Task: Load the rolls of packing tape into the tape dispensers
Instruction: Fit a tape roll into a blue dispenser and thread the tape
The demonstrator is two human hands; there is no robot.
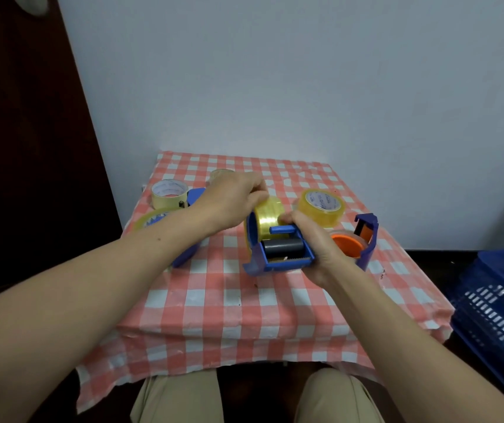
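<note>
over the table [275, 315], left hand [232, 199] pinches tape roll [270, 213], right hand [315, 239] grips dispenser [278, 265], cutter [296, 258] pointing nearward.

Bare checked tablecloth [214, 315] along the near edge leaves room to reach in from the front. On the left a cream roll [170, 193], a half-hidden roll [148, 220] and a blue dispenser [183, 257] crowd the way. On the right a clear roll [321, 207] and an orange-hubbed dispenser [369, 248] stand close together, with a blue basket [495, 315] beyond the table edge.

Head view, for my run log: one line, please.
left hand: grips tape roll | right hand: holds blue dispenser | roll in dispenser
</note>
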